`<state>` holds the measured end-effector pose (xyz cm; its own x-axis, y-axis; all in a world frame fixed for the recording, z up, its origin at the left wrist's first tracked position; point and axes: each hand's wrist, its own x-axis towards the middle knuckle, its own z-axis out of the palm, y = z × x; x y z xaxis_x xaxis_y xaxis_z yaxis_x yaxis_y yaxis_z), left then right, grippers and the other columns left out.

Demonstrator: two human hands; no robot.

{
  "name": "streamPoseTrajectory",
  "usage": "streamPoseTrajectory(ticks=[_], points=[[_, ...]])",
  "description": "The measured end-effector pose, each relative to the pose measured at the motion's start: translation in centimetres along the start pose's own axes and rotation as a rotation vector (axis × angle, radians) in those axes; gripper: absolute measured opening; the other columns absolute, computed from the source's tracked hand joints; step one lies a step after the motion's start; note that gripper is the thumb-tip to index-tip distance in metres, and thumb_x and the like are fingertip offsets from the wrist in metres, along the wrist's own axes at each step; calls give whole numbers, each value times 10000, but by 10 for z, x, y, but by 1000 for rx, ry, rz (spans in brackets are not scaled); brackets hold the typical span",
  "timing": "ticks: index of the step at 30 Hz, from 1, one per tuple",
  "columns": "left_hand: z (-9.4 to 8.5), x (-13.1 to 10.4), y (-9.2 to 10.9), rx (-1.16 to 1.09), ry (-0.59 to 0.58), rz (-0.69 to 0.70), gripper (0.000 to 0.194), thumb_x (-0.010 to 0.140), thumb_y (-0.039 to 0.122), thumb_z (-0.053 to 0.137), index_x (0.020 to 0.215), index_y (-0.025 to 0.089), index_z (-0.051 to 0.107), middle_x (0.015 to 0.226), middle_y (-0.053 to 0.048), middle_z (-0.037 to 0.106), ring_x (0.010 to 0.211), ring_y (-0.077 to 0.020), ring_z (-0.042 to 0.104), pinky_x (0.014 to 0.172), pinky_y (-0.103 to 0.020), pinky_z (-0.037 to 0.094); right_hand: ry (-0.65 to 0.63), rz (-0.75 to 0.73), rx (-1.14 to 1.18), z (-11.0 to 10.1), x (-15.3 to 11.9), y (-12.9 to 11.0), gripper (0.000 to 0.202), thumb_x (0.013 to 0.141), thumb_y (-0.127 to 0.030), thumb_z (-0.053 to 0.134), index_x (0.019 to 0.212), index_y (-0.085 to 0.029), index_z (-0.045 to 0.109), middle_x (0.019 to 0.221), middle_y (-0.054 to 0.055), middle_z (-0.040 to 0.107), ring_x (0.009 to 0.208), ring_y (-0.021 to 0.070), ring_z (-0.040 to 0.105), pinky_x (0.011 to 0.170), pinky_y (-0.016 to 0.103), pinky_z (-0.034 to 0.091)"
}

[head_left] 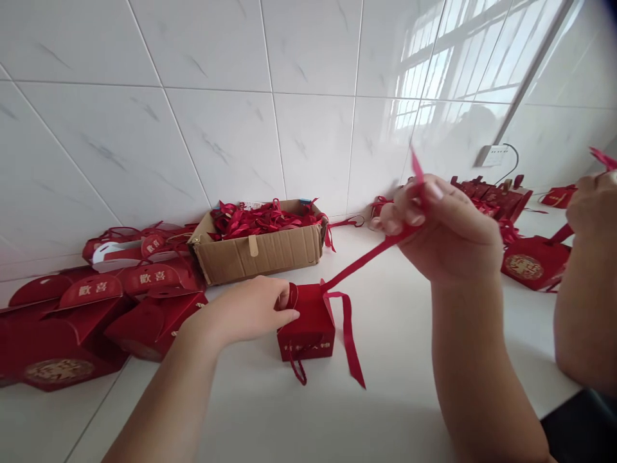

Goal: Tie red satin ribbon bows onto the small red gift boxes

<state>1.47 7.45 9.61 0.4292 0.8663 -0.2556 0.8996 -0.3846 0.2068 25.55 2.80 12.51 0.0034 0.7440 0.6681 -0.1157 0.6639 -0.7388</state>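
Observation:
A small red gift box (pixel 311 323) with pale lettering lies on the white tabletop in front of me. My left hand (pixel 263 305) is closed on the box's left end, thumb on the upper face. A red ribbon (pixel 369 260) runs taut from the box's right end up to my right hand (pixel 446 225), which pinches it above the table. Its short end sticks up past my fingers. Another ribbon tail hangs loose and rests on the table right of the box. A dark red cord handle (pixel 299 370) pokes out below the box's front.
Behind the box stands a cardboard carton (pixel 260 254) heaped with red ribbons. Several larger red gift boxes (pixel 62 334) crowd the left. On the right, a co-worker's hand (pixel 585 206) holds ribbon above another red box (pixel 535 263). A tiled wall (pixel 212 128) and a socket (pixel 492 155) are behind.

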Motion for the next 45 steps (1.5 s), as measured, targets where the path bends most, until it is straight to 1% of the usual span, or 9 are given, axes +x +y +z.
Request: streamPoseTrajectory(ticks=[3, 6, 11, 16, 28, 34, 38, 42, 45], points=[[-2, 4, -8, -68, 8, 22, 202, 787, 429, 463, 865, 246, 498, 773, -5, 639, 578, -164, 534, 466, -249, 323, 22, 55, 36, -1, 3, 3, 202, 825, -385, 543, 671, -260, 583, 579, -29, 437, 571, 126, 500, 651, 319, 442], [-4, 7, -14, -111, 40, -4, 289, 807, 370, 438, 1073, 257, 450, 830, -14, 652, 614, -177, 561, 487, -251, 348, -50, 206, 35, 9, 8, 22, 192, 781, -378, 584, 680, -214, 593, 662, -4, 527, 662, 137, 523, 684, 307, 427], [-8, 9, -13, -153, 16, -39, 302, 802, 346, 440, 1080, 233, 478, 792, -10, 634, 630, -175, 545, 523, -250, 368, -308, 612, -341, 39, 9, 67, 210, 731, -359, 597, 646, -173, 551, 633, -18, 484, 570, 100, 406, 536, 251, 301], [-11, 6, -8, -179, -5, -88, 307, 819, 304, 401, 1108, 237, 481, 680, 23, 572, 546, -147, 462, 488, -236, 331, -549, 763, -334, 53, 4, 96, 257, 693, -253, 553, 532, -182, 366, 541, -52, 317, 492, 78, 280, 479, 253, 219], [-12, 2, -6, -203, 2, -59, 331, 817, 329, 418, 1127, 235, 484, 711, 12, 599, 532, -143, 483, 459, -235, 309, -522, 783, -301, 62, 2, 101, 240, 689, -302, 553, 549, -183, 398, 538, -50, 331, 478, 74, 285, 437, 235, 218], [-13, 3, -7, -265, -9, -55, 243, 835, 370, 362, 860, 221, 552, 807, -19, 666, 717, -179, 573, 559, -246, 374, -525, 750, -310, 66, -2, 102, 219, 706, -323, 547, 566, -179, 459, 542, -46, 376, 483, 75, 323, 440, 224, 249], [-11, 6, -8, -214, 30, -84, 178, 798, 339, 398, 786, 220, 530, 763, -14, 676, 616, -164, 550, 489, -249, 330, -543, 739, -407, 67, -2, 100, 211, 739, -347, 532, 620, -174, 541, 576, -23, 461, 510, 92, 401, 455, 228, 293], [-15, 7, -21, -102, 99, -169, 91, 737, 272, 438, 743, 228, 517, 792, -20, 684, 676, -183, 593, 512, -256, 364, -512, 600, -647, 52, 4, 90, 197, 779, -351, 528, 751, -185, 630, 761, 29, 623, 682, 149, 545, 574, 256, 398], [-24, 5, -47, 10, 177, -324, 43, 670, 244, 468, 675, 211, 495, 801, -89, 665, 714, -265, 597, 530, -310, 351, -522, 511, -811, 28, 10, 77, 135, 767, -282, 562, 809, -196, 656, 951, 53, 670, 869, 193, 587, 706, 288, 439]])
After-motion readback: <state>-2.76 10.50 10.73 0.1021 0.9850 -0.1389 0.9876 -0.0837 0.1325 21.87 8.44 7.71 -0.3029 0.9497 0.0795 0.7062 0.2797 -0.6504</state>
